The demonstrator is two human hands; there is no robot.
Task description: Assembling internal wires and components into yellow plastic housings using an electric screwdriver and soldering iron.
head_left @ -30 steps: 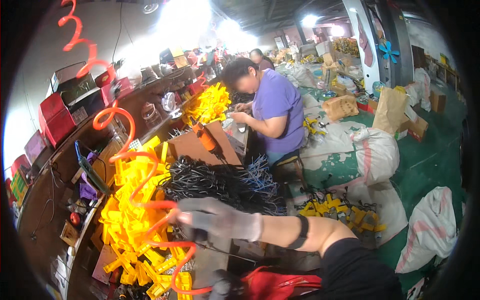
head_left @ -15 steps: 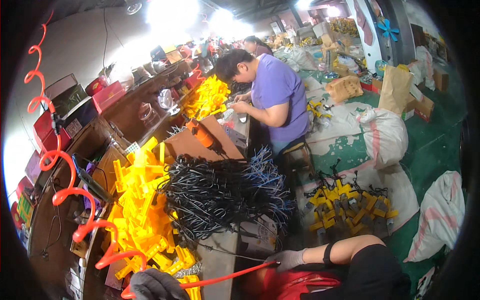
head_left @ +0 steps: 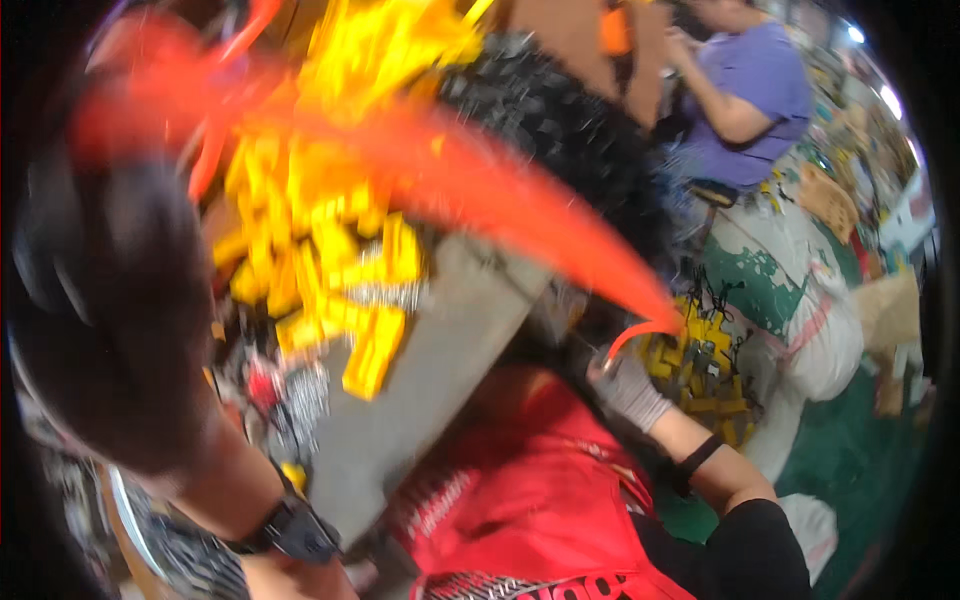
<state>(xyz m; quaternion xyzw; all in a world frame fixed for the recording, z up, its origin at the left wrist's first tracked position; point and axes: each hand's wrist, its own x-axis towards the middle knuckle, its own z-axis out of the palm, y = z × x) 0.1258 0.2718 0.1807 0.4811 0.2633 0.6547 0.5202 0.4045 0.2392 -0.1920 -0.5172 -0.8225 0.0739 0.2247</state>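
A red air hose stretches across the view, smeared by motion, with coils at the upper left. Its thin end curves down to my right hand, which wears a light grey glove and is closed on it beside my red apron. Raised close at the left, my left hand in a dark glove is heavily blurred. The hose passes at its top, and its fingers cannot be made out. Beyond it lies a pile of yellow plastic parts on the grey tabletop.
A heap of black cables lies beyond the yellow parts. A person in a purple shirt works at the bench farther off. Yellow-and-grey pieces lie on the floor at right, near a white sack. Silvery small parts lie near my left forearm.
The view has swung downward, bringing my apron and both forearms into sight. My left hand has risen from the lower edge to the left side. My right hand still has the hose end.
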